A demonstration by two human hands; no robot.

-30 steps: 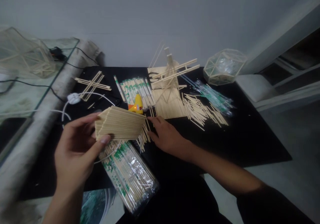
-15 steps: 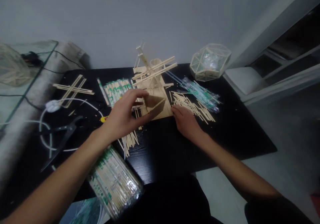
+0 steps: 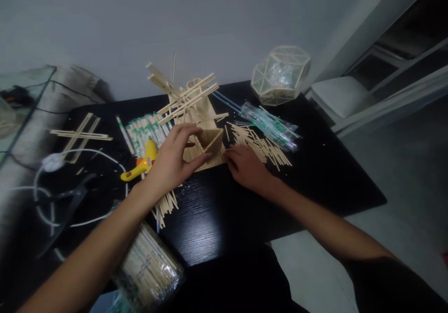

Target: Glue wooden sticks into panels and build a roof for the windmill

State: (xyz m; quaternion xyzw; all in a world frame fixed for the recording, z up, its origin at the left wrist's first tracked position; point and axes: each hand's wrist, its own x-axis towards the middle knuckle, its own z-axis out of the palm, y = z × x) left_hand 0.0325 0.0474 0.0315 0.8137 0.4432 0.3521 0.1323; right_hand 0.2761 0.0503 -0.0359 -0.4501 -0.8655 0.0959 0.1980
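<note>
My left hand [image 3: 174, 158] curves around a small triangular frame [image 3: 212, 141] built from thin wooden sticks, thumb in front and fingers behind. This frame rests on the front part of a flat stick base [image 3: 206, 165]. On the base's rear part stands a stick model with crossed blades [image 3: 191, 99]. At the base's right edge is my right hand [image 3: 251, 169], its fingers drawn together at the tips; anything between them is hidden. A yellow glue gun [image 3: 150, 153] lies just left of my left wrist, on top of wrapped chopsticks [image 3: 144, 128].
Loose cut sticks [image 3: 271, 149] and plastic wrappers [image 3: 275, 125] lie to the right. A stick polyhedron [image 3: 259, 74] stands at the back right. On the left are a stick cross [image 3: 82, 135], a white cable [image 3: 39, 210] and a long-handled tool [image 3: 72, 208]. A chopstick pack [image 3: 149, 268] lies near me.
The camera view has shifted, so most things appear further left. The glue gun now shows more fully beside my left wrist. Both hands stay at the frame and base.
</note>
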